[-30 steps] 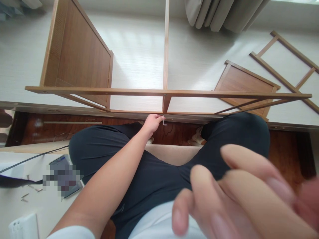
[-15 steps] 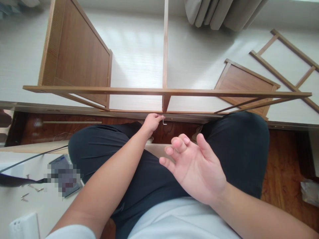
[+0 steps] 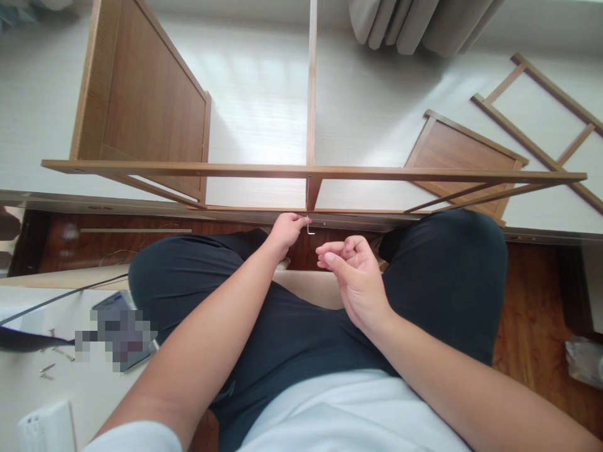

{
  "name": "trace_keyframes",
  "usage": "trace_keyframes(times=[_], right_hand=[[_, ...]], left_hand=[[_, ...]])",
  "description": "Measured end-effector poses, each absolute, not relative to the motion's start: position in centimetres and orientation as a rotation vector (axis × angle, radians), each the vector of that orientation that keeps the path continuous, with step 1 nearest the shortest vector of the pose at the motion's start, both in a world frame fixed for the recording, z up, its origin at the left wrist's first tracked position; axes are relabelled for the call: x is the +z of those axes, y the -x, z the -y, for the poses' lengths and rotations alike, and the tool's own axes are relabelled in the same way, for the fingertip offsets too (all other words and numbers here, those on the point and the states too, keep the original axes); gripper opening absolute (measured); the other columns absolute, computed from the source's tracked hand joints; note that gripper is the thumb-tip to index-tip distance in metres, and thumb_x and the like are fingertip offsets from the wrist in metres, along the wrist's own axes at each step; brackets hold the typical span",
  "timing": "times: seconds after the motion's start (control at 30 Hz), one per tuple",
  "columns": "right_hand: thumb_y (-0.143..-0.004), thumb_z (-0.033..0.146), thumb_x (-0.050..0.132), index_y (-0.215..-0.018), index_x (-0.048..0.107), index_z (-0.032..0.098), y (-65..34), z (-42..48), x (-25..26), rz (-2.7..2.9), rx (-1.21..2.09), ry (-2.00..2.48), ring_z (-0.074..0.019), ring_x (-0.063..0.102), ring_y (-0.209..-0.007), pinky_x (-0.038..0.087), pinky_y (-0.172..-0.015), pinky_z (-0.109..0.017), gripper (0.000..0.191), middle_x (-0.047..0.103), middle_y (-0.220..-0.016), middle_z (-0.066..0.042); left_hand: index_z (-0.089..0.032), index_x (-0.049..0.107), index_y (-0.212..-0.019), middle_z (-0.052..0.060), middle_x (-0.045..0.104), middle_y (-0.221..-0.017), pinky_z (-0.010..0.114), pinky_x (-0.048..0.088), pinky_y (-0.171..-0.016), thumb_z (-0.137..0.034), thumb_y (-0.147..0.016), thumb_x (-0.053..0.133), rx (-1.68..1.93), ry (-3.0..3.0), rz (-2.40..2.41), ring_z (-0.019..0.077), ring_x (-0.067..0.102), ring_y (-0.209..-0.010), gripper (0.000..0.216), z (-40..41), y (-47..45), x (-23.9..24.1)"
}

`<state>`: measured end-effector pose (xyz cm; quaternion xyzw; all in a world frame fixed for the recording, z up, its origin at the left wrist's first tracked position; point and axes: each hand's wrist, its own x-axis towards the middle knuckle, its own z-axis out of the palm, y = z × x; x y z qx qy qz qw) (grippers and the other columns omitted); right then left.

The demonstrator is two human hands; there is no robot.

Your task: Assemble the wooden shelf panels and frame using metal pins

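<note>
My left hand [image 3: 286, 231] pinches a thin L-shaped hex key [image 3: 308, 228] at the lower edge of the wooden frame [image 3: 245, 171], below its middle bar [image 3: 313, 193]. The key's short bent end points right; its other end is hidden by my fingers and the frame edge. To the right of the key and nearer my body, my right hand [image 3: 362, 279] hovers with loosely curled fingers and the thumb close to them. Nothing shows in it, and it is apart from the key.
A wooden panel [image 3: 153, 103] stands at the frame's left end. On the white surface to the right lie a smaller panel [image 3: 464, 147] and a ladder-like frame [image 3: 556, 94]. Several screws [image 3: 47, 368] and a phone [image 3: 123, 329] lie at lower left.
My right hand has turned from palm-up with spread fingers to fingers pointing left towards the hex key, and has moved up. My left hand stays in place on the key.
</note>
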<state>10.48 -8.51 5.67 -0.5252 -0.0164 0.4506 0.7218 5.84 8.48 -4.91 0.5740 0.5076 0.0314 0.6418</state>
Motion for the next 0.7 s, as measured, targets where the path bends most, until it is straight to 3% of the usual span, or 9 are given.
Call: trace_keyframes(times=[0.1, 0.27, 0.5, 0.7], right_hand=[[-0.071, 0.023, 0.083, -0.085, 0.036, 0.025, -10.6, 8.5, 3.4, -0.039, 1.000, 1.211, -0.0106, 0.058, -0.068, 0.051, -0.066, -0.024, 0.049, 0.068, -0.079, 0.005], [-0.077, 0.036, 0.072, -0.084, 0.034, 0.026, -10.4, 8.3, -0.6, -0.130, 1.091, 1.318, -0.0090, 0.039, -0.048, 0.040, -0.047, -0.019, 0.040, 0.043, -0.053, 0.013], [-0.083, 0.046, 0.065, -0.101, 0.047, 0.024, -11.0, 6.8, -4.8, 0.144, 1.143, 1.686, -0.0102, 0.047, -0.049, 0.038, -0.043, -0.020, 0.033, 0.060, -0.065, 0.007], [-0.086, 0.045, 0.064, -0.104, 0.058, 0.020, -11.6, 6.1, -5.0, 0.052, 1.236, 1.590, -0.0083, 0.047, -0.048, 0.039, -0.043, -0.019, 0.031, 0.066, -0.070, 0.002]], left_hand=[[-0.013, 0.076, -0.079, -0.002, 0.055, -0.055, 0.026, 0.034, -0.058, -0.030, -0.076, 0.069, 0.080, -1.304, -1.159, 0.0110, 0.041, -0.054, 0.019, -8.5, -5.9, -5.1], [-0.014, 0.077, -0.078, -0.001, 0.058, -0.056, 0.026, 0.038, -0.061, -0.032, -0.074, 0.071, 0.098, -1.317, -1.160, 0.0134, 0.047, -0.059, 0.019, -8.6, -6.0, -5.6], [-0.015, 0.077, -0.077, 0.002, 0.063, -0.060, 0.028, 0.041, -0.064, -0.033, -0.072, 0.072, 0.099, -1.312, -1.165, 0.0167, 0.053, -0.066, 0.020, -8.7, -5.9, -5.7], [-0.015, 0.076, -0.075, 0.004, 0.067, -0.065, 0.030, 0.045, -0.071, -0.036, -0.070, 0.074, 0.106, -1.319, -1.146, 0.0185, 0.059, -0.071, 0.022, -8.6, -5.9, -5.7]])
